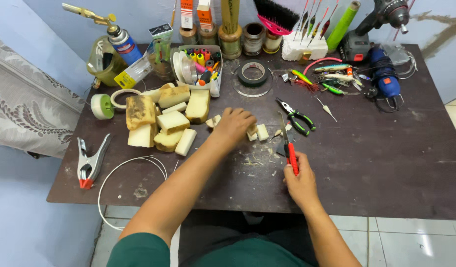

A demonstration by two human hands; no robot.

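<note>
At frame centre, the left hand (234,124) curls down over small pale foam blocks (261,131), gripping one. Just right of them, the right hand (298,179) clasps a red-handled utility knife (289,146), blade pointing up-frame beside the blocks.

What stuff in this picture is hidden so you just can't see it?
- Head view: the left hand covers the small pale blocks under it; how many it touches is hidden.
- Head view: the right hand wraps the red-handled knife, hiding the handle's end.
- Head view: the drill and the brush are cut off by the top edge.
- Head view: the fishing lures are too small for detail.
</note>
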